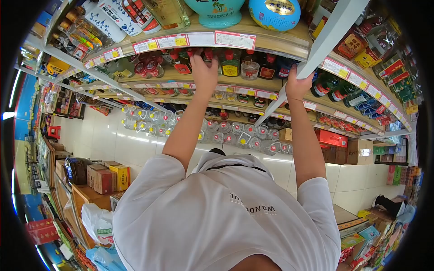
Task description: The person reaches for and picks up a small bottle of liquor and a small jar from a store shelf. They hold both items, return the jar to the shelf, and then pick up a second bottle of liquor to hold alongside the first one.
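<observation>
My left hand [204, 70] reaches into the second shelf, its fingers curled round the top of a small red-capped bottle [208, 54]; the hand hides most of that bottle. Just left of it stands a red-labelled bottle [183, 67]. To its right are a yellow-labelled bottle [230, 67], a clear bottle [250, 70] and a dark bottle [268, 70]. My right hand [299, 85] is closed round the white shelf post [318, 47], some fingers hidden behind it. Close to this hand sits a blue-labelled bottle [285, 67].
Above hang a shelf edge with price tags [194, 40], a turquoise jar [214, 12] and a blue egg-shaped container [274, 13]. Large clear jugs [244, 137] stand on the floor below. Cartons [106, 177] lie behind on the left, and a brown box [360, 151] on the right.
</observation>
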A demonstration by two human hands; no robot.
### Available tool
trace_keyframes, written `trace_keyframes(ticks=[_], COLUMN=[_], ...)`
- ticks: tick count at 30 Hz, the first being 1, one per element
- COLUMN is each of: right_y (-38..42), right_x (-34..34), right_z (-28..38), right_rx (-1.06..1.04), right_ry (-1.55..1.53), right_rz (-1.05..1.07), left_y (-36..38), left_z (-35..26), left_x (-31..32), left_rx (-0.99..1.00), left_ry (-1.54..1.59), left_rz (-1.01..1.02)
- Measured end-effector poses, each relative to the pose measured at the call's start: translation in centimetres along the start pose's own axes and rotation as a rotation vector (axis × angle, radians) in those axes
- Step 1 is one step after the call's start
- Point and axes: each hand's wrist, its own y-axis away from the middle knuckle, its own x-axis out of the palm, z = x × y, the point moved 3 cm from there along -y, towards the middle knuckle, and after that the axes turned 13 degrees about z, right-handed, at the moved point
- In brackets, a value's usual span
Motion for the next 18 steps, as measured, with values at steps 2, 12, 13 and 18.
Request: trace_keyframes(ticks=[2, 12, 13, 18], right_y=[0.0, 0.1, 0.1, 0.1], right_x=[-0.1, -0.1, -0.1, -0.1], right_z=[0.4, 0.5, 0.5, 0.5], right_rx=[0.011, 0.023, 0.021, 0.015], right_ry=[0.007, 0.015, 0.008, 0.044], right_rz=[-0.001, -0.014, -0.014, -0.04], left_y=[-1.2, -3.4, -3.2, -2.2], left_z=[2.1, 3.5, 3.9, 4.5], left_x=[0.6, 0.9, 1.0, 0.9], left_rx=[0.032, -0.323, -0.283, -0.184], left_ry=[-0.097, 0.182, 0.145, 0.168], left_rz=[-0.012, 0.393, 0.382, 0.362])
